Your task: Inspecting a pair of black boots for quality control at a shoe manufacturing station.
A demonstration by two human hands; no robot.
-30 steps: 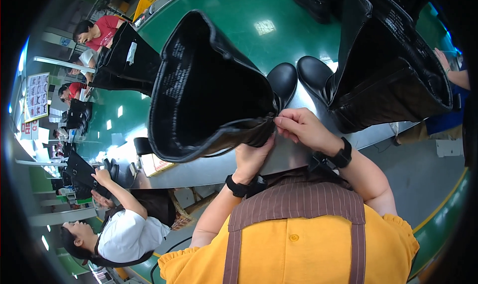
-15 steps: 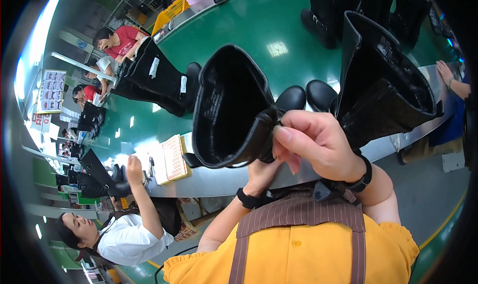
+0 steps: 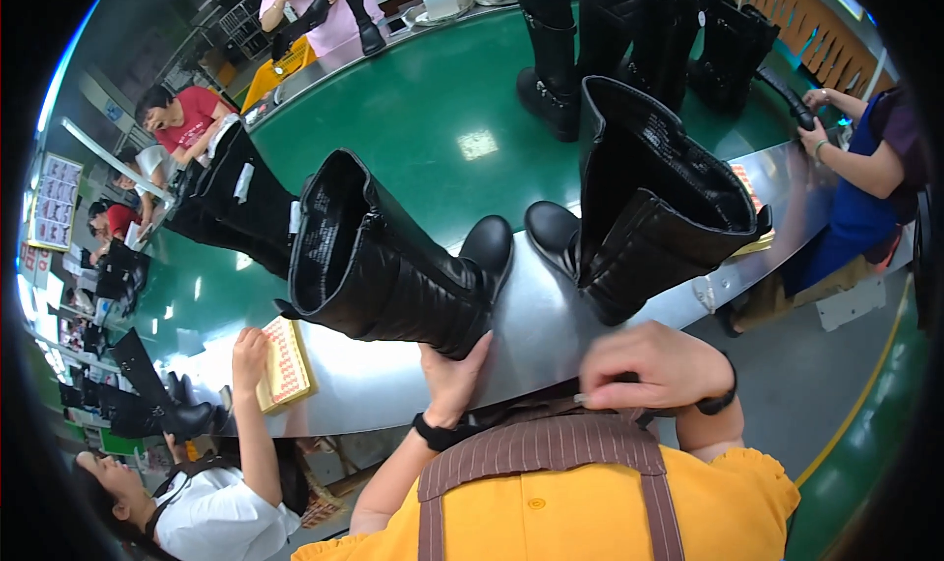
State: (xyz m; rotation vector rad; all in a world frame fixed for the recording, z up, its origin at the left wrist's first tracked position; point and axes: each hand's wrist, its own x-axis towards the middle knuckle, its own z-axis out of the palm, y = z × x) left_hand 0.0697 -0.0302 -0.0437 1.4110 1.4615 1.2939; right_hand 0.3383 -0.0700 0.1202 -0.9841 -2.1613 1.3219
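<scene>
Green counter with a shiny metal border curves across the room, and people work around it. Take twelve o'clock as straight ahead of the person.

At eleven, the left hand has its grip closed round the low back of the left boot, thumb on the three o'clock side, the other fingers partly hidden. At one, the right hand hangs near the counter's edge, apart from both boots; its fingers curl in but are blurred, with a small pale spot at the tips, so I cannot tell whether that grip pinches anything.

The left boot is on the border, toe toward one, its opening facing up. Past the right hand, at one, the right boot stands with its toe toward eleven and its shaft gaping down the side nearest its mate.

Judging by this, the left boot's side closure looks done up, while the right boot's remains open; whether the left needs more work is unclear.

Farther out, a yellow-edged box lies at ten, with taped boots beyond it. More black boots stand past twelve, a co-worker in a blue apron handles a boot at two, and a co-worker in a white shirt is at nine.
</scene>
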